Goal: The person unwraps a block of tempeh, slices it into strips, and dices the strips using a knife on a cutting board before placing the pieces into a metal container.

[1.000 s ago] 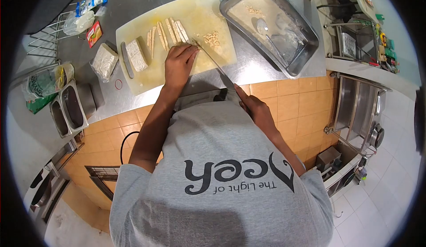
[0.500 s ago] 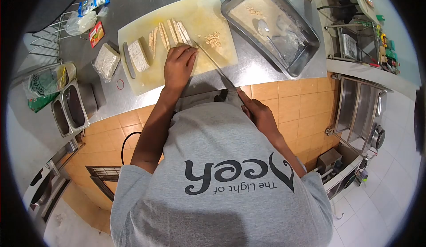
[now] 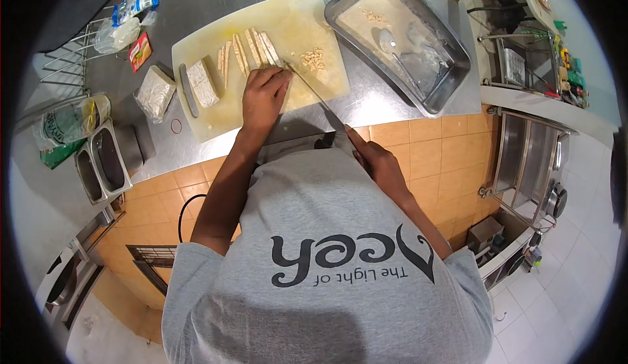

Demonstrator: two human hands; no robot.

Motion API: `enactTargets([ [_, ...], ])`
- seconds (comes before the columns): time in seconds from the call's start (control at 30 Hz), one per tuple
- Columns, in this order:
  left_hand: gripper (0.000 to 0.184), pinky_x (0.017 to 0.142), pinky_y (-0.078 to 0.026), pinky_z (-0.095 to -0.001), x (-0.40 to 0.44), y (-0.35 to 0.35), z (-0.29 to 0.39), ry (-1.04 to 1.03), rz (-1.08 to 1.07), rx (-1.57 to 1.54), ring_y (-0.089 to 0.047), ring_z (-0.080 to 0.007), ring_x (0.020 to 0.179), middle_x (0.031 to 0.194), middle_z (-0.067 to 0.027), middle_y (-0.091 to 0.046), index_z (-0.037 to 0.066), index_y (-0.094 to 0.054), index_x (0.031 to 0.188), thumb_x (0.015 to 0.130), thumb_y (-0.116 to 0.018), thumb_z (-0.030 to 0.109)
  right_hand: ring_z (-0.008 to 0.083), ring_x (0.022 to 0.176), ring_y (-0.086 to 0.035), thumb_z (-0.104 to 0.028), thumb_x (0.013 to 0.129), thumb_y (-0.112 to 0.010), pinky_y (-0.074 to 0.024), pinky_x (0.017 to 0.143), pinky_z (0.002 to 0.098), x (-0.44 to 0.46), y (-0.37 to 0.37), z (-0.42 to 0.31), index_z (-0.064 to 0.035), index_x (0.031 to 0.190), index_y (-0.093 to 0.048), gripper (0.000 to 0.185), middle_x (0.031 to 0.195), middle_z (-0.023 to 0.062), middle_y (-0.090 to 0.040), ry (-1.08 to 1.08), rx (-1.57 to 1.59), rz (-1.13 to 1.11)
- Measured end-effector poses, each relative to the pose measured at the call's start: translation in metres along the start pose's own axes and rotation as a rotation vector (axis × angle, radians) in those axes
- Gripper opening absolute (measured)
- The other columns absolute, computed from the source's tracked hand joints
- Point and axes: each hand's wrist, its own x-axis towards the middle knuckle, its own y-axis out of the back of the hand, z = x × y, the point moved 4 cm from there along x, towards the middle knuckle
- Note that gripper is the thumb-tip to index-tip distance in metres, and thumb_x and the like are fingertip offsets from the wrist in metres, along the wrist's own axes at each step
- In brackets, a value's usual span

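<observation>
My left hand (image 3: 264,99) rests on the cutting board (image 3: 226,34) with its fingers bunched over the near ends of pale tempeh strips (image 3: 263,47), which partly hides them. Gripped by its handle in my right hand (image 3: 381,162) is a long knife (image 3: 320,98). The blade slants across the board's near edge, its tip close to my left fingertips. More tempeh strips (image 3: 239,54) lie side by side to the left, beside a thicker tempeh block (image 3: 203,84). Small diced tempeh pieces (image 3: 313,59) are heaped right of the blade.
Right of the board stands a metal tray (image 3: 340,18) with pale batter, a spoon (image 3: 388,39) and a few tempeh pieces. A wrapped tempeh block (image 3: 156,94) sits at left, near a red packet (image 3: 140,51) and a wire rack (image 3: 69,63). Metal containers (image 3: 106,158) stand farther left.
My right hand and the knife handle have shifted slightly left and up, toward the board. My left hand stays almost still on the strips.
</observation>
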Motion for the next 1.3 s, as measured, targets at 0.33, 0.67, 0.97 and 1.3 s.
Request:
enactTargets([
  [0.33,0.019,0.083,-0.053,-0.0378,-0.001,0.01,0.006,-0.031,-0.026,-0.048,-0.062,-0.0275,0.094,0.098,-0.0072,-0.067,0.007,-0.076,0.102,0.083,-0.075,0.007,0.0279,0.066,-0.059,0.002,0.088,-0.059,-0.0508,0.067,0.0419,0.004,-0.002,0.004,-0.0274,0.153,-0.044,0.073,0.077,0.0124,-0.059,0.037,0.078,0.053],
  [0.67,0.02,0.082,-0.054,-0.037,-0.007,0.012,0.0,0.046,0.031,0.003,-0.063,-0.0265,0.092,0.101,-0.0047,-0.069,0.01,-0.076,0.102,0.082,-0.077,0.012,0.0324,0.067,-0.062,-0.004,0.092,-0.061,-0.0513,0.066,0.0437,-0.004,0.009,-0.005,-0.0254,0.152,-0.045,0.066,0.077,0.0157,-0.06,0.016,0.057,0.04],
  [0.97,0.016,0.078,-0.053,-0.0342,0.004,0.004,0.002,0.078,0.02,0.091,-0.062,-0.0227,0.087,0.096,-0.0003,-0.067,0.014,-0.078,0.097,0.081,-0.079,0.016,0.0356,0.069,-0.061,-0.006,0.093,-0.063,-0.0509,0.069,0.0406,0.003,0.005,-0.003,-0.0216,0.151,-0.047,0.062,0.078,0.0194,-0.059,-0.025,-0.045,-0.005],
  [1.3,0.016,0.077,-0.053,-0.0334,0.004,0.005,0.003,0.062,0.023,0.069,-0.061,-0.0223,0.087,0.094,-0.0004,-0.066,0.013,-0.078,0.098,0.082,-0.078,0.013,0.033,0.069,-0.062,-0.004,0.093,-0.06,-0.0508,0.069,0.0414,0.018,0.002,-0.006,-0.0239,0.152,-0.045,0.064,0.081,0.0184,-0.061,0.017,0.051,0.008],
])
